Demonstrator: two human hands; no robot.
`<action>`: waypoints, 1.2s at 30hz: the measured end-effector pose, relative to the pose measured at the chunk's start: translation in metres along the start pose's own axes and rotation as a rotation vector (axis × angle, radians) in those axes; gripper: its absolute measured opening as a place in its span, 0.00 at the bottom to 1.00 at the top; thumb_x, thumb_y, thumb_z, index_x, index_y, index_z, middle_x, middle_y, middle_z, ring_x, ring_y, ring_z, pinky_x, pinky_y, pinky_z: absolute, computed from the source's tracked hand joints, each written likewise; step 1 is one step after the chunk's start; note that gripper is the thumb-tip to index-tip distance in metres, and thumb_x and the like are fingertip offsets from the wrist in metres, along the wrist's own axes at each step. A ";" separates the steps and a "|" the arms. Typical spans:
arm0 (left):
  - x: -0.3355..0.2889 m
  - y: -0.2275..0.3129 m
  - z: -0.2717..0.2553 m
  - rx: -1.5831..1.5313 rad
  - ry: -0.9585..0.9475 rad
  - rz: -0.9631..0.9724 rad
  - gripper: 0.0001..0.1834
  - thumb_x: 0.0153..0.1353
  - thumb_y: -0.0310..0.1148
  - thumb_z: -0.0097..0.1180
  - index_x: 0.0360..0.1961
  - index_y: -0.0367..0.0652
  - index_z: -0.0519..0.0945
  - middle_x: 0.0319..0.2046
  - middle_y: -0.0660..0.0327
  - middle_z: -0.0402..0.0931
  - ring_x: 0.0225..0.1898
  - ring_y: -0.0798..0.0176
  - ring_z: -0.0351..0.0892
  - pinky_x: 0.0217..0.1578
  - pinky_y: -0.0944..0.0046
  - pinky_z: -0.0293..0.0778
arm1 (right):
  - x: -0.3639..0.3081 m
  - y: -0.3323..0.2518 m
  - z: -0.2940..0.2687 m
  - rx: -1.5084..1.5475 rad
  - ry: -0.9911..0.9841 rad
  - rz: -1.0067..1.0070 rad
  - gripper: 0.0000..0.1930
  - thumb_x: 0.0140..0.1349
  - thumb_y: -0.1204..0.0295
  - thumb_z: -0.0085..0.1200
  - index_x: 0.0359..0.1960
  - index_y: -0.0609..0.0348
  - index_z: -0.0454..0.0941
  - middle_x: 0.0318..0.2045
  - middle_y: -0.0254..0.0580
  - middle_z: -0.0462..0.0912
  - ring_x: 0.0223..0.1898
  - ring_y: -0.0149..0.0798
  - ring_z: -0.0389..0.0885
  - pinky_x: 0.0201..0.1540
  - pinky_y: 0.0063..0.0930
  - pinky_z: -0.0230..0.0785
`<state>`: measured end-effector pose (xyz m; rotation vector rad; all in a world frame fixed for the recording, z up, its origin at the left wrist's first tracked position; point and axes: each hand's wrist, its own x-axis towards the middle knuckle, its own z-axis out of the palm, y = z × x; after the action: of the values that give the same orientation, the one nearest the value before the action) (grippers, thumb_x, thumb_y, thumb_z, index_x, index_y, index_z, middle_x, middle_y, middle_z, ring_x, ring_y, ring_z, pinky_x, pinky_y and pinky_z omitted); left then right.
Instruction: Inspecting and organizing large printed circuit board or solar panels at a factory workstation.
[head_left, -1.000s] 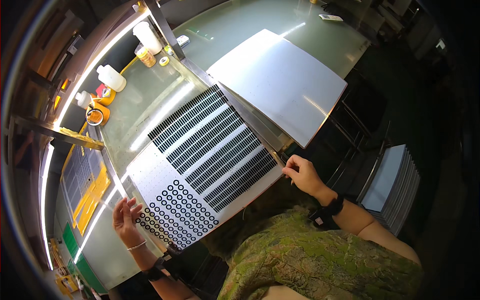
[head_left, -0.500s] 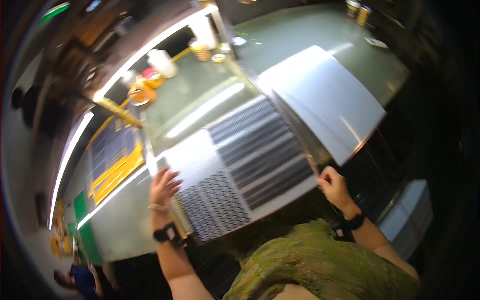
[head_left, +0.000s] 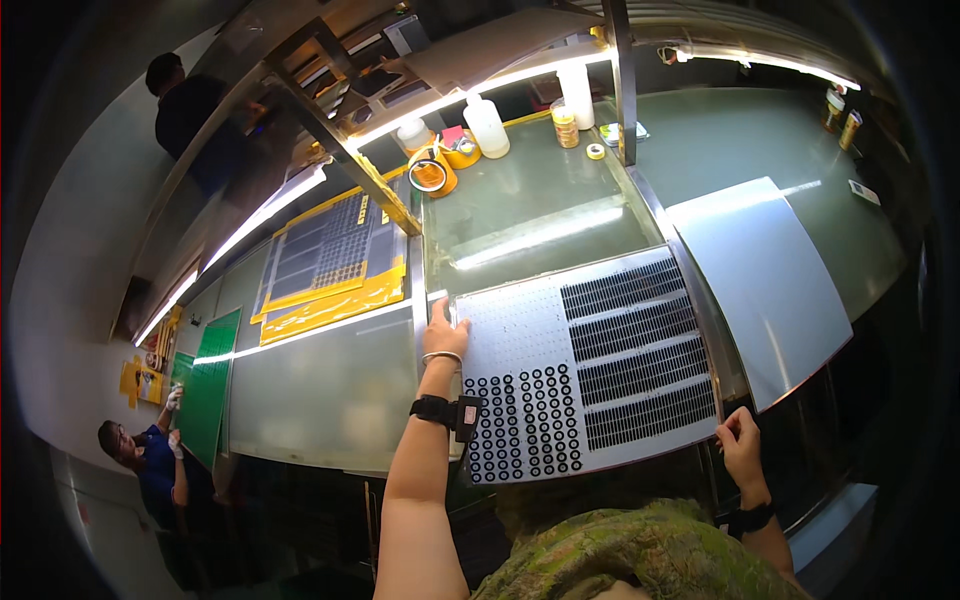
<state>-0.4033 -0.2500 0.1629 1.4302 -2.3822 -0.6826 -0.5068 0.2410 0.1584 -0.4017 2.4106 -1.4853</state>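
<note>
A pale rectangular panel (head_left: 515, 325) lies on the glass-topped table before me. Rows of black rings cover its near left part, and bands of fine black lines fill its right part. My left hand (head_left: 441, 335) is at the panel's left edge, thumb and index finger stretched apart, with nothing visible in it. At the near right corner, the bent fingers of my right hand (head_left: 740, 447) pinch the panel's edge. Both wrists wear black straps with small boxes. A plain whitish sheet (head_left: 765, 285) lies to the right, its near end reaching the table edge.
Tape rolls (head_left: 432, 172), a white bottle (head_left: 487, 127) and a jar (head_left: 565, 124) stand at the back. Left lies a yellow-taped patterned film (head_left: 335, 245). Metal posts (head_left: 622, 85) rise from the table. A gloved co-worker (head_left: 160, 465) holds a green board (head_left: 212, 385) at far left.
My view has turned, shifting the scene, and is sharper. My left hand has moved up along the panel's left edge; my right hand stays by its near right corner.
</note>
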 end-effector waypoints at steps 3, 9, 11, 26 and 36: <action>0.002 -0.002 0.000 0.109 -0.034 0.126 0.29 0.52 0.35 0.55 0.57 0.61 0.65 0.37 0.48 0.77 0.42 0.46 0.76 0.43 0.54 0.71 | 0.002 0.000 0.000 -0.029 -0.013 -0.033 0.07 0.54 0.80 0.49 0.23 0.59 0.63 0.16 0.32 0.67 0.17 0.23 0.67 0.19 0.16 0.60; 0.003 0.013 -0.004 0.375 -0.173 0.105 0.28 0.57 0.33 0.47 0.59 0.66 0.62 0.36 0.49 0.78 0.39 0.47 0.78 0.41 0.54 0.72 | 0.001 -0.009 -0.001 -0.021 0.005 0.017 0.07 0.52 0.81 0.51 0.23 0.61 0.64 0.15 0.36 0.69 0.18 0.28 0.70 0.22 0.22 0.62; 0.006 0.011 0.000 0.454 -0.169 0.131 0.27 0.57 0.33 0.45 0.60 0.66 0.62 0.35 0.49 0.78 0.38 0.47 0.78 0.40 0.54 0.73 | 0.002 -0.010 -0.001 -0.024 -0.008 0.018 0.07 0.52 0.80 0.51 0.23 0.61 0.64 0.14 0.36 0.69 0.17 0.28 0.70 0.22 0.22 0.62; -0.007 -0.005 0.002 0.664 0.177 0.470 0.23 0.56 0.47 0.50 0.55 0.61 0.69 0.52 0.53 0.64 0.57 0.51 0.59 0.48 0.44 0.63 | 0.068 -0.073 -0.004 -0.916 -0.207 -0.706 0.29 0.46 0.61 0.59 0.52 0.56 0.68 0.56 0.48 0.62 0.61 0.55 0.52 0.57 0.52 0.49; -0.009 -0.012 0.016 0.639 0.192 0.446 0.23 0.60 0.49 0.42 0.58 0.61 0.66 0.61 0.56 0.55 0.65 0.50 0.46 0.55 0.36 0.52 | 0.247 -0.057 0.063 -1.072 -0.201 -0.711 0.31 0.56 0.52 0.48 0.56 0.61 0.63 0.60 0.45 0.59 0.63 0.56 0.50 0.59 0.59 0.45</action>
<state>-0.3971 -0.2430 0.1433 1.0101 -2.7351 0.3399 -0.7055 0.0717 0.1595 -1.6384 2.7947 -0.0852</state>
